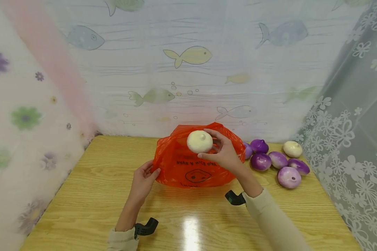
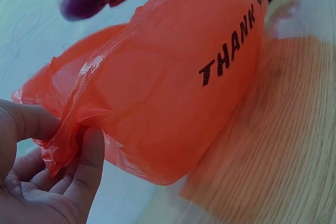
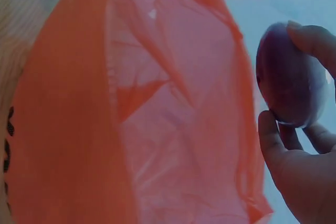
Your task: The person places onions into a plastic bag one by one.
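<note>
My right hand [image 1: 223,153] holds an onion [image 1: 199,141] above the mouth of a red plastic bag [image 1: 172,172], thumb and fingers around its sides. Pale from above in the head view, that onion [image 3: 286,77] looks dark purple in the right wrist view. The bag stands on the table with its mouth spread and black print on its front. At the bag's left edge, my left hand [image 1: 144,177] pinches the plastic. The left wrist view shows that hand [image 2: 58,182] with thumb and fingers gathering a crumpled fold of the rim.
Right of the bag lie several purple onions [image 1: 260,161] and one whitish onion [image 1: 292,149] on the wooden table [image 1: 103,181]. A fish-print curtain [image 1: 194,80] hangs behind, with a flowered sheet [image 1: 25,146] at left and a lace-patterned one [image 1: 342,139] at right.
</note>
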`<act>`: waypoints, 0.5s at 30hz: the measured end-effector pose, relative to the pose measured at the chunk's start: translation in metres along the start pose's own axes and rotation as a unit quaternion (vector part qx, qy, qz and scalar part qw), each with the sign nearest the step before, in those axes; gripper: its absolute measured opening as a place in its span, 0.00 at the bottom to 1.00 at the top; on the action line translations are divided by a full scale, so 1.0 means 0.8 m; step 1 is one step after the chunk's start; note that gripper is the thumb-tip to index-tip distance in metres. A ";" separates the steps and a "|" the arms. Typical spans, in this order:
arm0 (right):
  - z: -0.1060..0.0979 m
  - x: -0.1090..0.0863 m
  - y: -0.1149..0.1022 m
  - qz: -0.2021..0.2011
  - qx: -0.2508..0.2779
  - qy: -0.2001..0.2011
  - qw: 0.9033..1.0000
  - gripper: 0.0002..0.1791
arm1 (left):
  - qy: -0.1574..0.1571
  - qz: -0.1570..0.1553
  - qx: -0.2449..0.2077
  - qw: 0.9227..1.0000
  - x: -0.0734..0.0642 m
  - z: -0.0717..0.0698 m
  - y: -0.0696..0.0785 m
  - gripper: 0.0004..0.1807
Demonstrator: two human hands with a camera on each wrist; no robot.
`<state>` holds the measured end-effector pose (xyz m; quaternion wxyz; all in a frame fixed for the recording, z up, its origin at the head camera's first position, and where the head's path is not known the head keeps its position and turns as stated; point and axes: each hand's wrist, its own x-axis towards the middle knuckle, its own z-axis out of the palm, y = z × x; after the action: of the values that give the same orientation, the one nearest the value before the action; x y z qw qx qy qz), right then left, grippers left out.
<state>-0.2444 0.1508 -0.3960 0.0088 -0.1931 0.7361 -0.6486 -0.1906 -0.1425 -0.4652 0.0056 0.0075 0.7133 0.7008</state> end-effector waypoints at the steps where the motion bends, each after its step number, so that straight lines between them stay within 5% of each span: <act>1: 0.002 0.002 0.006 0.004 -0.001 -0.005 1.000 0.43 | 0.001 0.000 0.001 1.000 0.000 0.000 0.000 0.24; 15: 0.034 0.021 0.051 0.054 -0.020 -0.028 0.998 0.44 | -0.005 0.001 -0.005 1.000 0.001 0.002 -0.001 0.24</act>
<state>-0.2642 0.1232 -0.4353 0.0605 -0.1717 0.7579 -0.6264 -0.1913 -0.1412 -0.4661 0.0085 0.0114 0.7100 0.7041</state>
